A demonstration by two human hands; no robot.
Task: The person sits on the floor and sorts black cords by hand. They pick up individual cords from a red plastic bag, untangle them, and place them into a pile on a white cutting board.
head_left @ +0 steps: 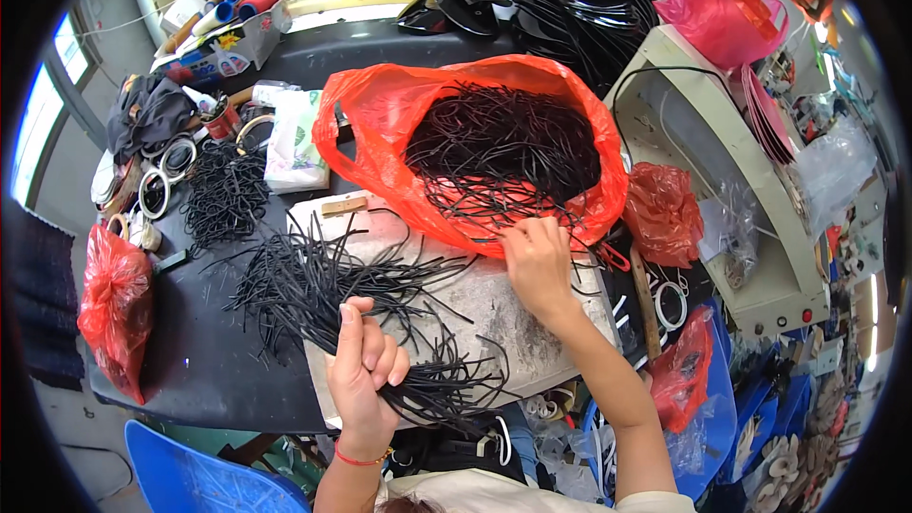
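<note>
My left hand (363,366) is closed round a bundle of thin black cords (313,285). Their loose ends fan out on both sides of the fist, over a pale, stained board (527,351). At the front rim of an open red plastic bag (366,100), my right hand (540,261) has its fingers pinched together. Inside that bag lies a large tangled heap of black cords (503,147), some strands reaching down to the right fingertips. What those fingertips grip is hidden.
A small wooden block (344,206) lies on the board's far edge. Leftward are a tissue pack (296,142), black cord loops (226,192), tape rolls (154,192) and a tied red bag (116,312). A beige machine (708,133) stands at right; glossy black pieces (579,14) are piled behind.
</note>
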